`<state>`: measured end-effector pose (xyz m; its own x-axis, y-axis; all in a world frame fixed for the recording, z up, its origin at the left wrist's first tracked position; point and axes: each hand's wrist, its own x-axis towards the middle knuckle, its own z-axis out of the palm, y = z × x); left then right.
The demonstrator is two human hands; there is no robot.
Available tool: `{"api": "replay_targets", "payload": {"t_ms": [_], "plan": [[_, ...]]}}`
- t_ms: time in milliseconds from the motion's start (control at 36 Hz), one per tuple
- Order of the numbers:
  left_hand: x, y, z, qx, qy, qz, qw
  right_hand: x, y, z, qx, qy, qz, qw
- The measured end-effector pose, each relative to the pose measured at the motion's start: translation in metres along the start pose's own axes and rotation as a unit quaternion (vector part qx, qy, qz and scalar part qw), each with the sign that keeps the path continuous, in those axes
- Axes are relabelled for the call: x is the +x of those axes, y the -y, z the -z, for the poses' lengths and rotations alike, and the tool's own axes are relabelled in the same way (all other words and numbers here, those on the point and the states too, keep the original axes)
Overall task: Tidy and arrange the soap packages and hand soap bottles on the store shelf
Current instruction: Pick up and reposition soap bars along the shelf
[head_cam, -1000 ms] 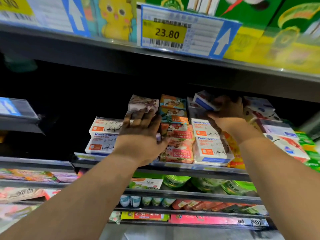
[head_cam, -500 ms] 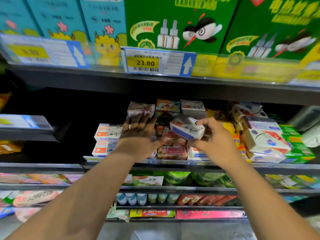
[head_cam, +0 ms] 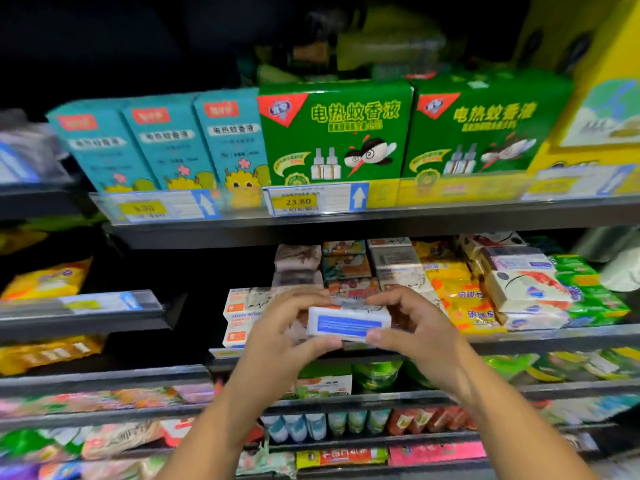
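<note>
A white soap box with a blue panel [head_cam: 348,323] is held in front of the middle shelf [head_cam: 554,337], both hands on it. My left hand [head_cam: 277,337] grips its left end, thumb under and fingers over the top. My right hand [head_cam: 412,327] grips its right end the same way. Behind them stand stacks of soap packages: white goat soap boxes [head_cam: 239,317] at the left, pink and orange packs [head_cam: 346,268] in the middle, yellow packs [head_cam: 460,299] and white boxes with red marks [head_cam: 526,289] at the right. No hand soap bottle is plainly visible.
The upper shelf [head_cam: 381,216] carries teal boxes [head_cam: 166,143] and green mosquito-liquid boxes [head_cam: 336,133] with a 23.80 price tag [head_cam: 298,201]. Green packs [head_cam: 588,289] sit at the far right. Lower shelves hold small bottles [head_cam: 311,426] and flat packets. A dark gap lies left of the goat soap boxes.
My right hand drew the white soap box off the stack toward me. My left hand left the stack and took hold of the box's other end. The view tilted upward.
</note>
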<state>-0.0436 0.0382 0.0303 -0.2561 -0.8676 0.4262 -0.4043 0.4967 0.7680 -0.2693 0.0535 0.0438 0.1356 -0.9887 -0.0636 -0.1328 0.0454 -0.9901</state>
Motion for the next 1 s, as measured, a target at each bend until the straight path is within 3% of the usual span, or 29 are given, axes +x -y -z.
{"api": "replay_targets", "payload": {"t_ms": [111,250,361,500,583,667,778,833,917,1000], "plan": [[-0.006,-0.016,0.007,-0.147,-0.024,0.079,0.986,-0.004,0.006,-0.012,0.037,0.023,-0.013,0.999],[-0.005,-0.024,0.008,-0.196,-0.074,0.150,0.966,-0.011,0.012,-0.026,0.023,0.058,-0.018,0.998],[-0.004,-0.028,0.003,-0.219,-0.125,0.186,0.950,-0.011,0.013,-0.039,0.067,0.000,-0.021,0.998],[-0.002,-0.025,0.014,-0.308,0.009,0.192,0.932,-0.009,0.024,-0.038,0.174,-0.055,-0.038,0.982],[-0.002,-0.014,0.022,-0.219,0.085,0.130,0.963,-0.007,0.029,-0.031,0.255,-0.044,-0.068,0.964],[0.003,-0.013,0.025,-0.079,0.056,0.104,0.990,-0.008,0.030,-0.023,0.297,0.023,-0.091,0.950],[0.007,-0.017,0.028,-0.057,0.017,0.094,0.994,-0.009,0.029,-0.020,0.248,0.090,-0.094,0.960],[0.006,-0.015,0.026,-0.087,0.012,0.126,0.988,-0.008,0.030,-0.024,0.181,0.076,-0.090,0.976],[0.005,-0.019,0.020,-0.211,-0.013,0.217,0.953,-0.002,0.029,-0.029,0.119,0.039,-0.070,0.990],[0.005,-0.023,0.016,-0.244,-0.050,0.237,0.939,0.000,0.030,-0.034,0.104,0.001,-0.041,0.994]]}}
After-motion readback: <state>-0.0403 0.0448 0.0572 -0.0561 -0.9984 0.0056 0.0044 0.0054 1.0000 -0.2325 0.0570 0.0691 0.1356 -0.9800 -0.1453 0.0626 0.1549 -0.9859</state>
